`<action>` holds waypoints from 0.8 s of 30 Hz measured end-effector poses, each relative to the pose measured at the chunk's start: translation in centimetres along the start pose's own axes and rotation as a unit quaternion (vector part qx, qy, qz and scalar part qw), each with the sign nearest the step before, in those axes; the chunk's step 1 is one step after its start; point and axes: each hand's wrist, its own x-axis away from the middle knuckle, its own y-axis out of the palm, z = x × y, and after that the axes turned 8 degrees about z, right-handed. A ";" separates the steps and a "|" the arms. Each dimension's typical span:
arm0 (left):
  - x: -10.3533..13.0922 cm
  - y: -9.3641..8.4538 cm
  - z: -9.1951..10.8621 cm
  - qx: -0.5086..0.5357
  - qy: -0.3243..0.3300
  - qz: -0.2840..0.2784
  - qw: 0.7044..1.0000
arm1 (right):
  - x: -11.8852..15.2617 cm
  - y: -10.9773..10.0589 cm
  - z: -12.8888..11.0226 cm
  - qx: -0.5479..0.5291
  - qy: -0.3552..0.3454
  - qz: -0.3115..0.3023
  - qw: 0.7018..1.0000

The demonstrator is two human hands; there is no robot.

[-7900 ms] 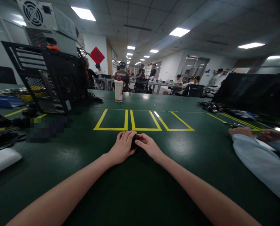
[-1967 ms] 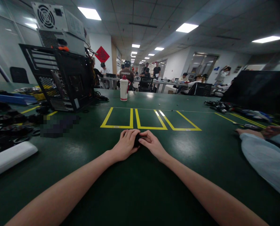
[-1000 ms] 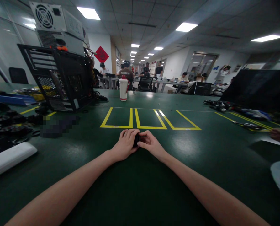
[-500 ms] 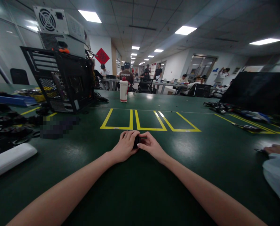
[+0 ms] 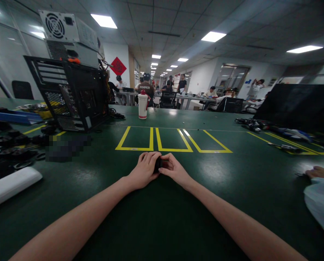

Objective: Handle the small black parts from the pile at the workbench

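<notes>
A small black object (image 5: 158, 164) is held between both hands, low over the green table (image 5: 162, 217); its kind cannot be made out. My left hand (image 5: 144, 168) wraps round it from the left, fingers bent over its top and far side. On the other side, my right hand (image 5: 175, 168) grips its edge between thumb and fingertips. Most of the object is covered by the left fingers. Just beyond the hands, yellow tape (image 5: 175, 149) marks out three boxes on the tabletop.
A white cup with a red lid (image 5: 142, 105) stands past the tape. At left are an open black computer case (image 5: 69, 94), dark parts (image 5: 6, 141) and a white bar (image 5: 13, 186). A co-worker's hand (image 5: 321, 173) rests at right, near tools (image 5: 285, 147) and a black screen (image 5: 311, 108).
The view has shifted very slightly. Both hands keep their places on the black object, with hardly any visible movement.
</notes>
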 end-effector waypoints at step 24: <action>-0.1 0.2 0.0 0.004 -0.008 0.004 1.000 | -0.3 -0.1 0.9 -0.008 -0.014 0.035 0.999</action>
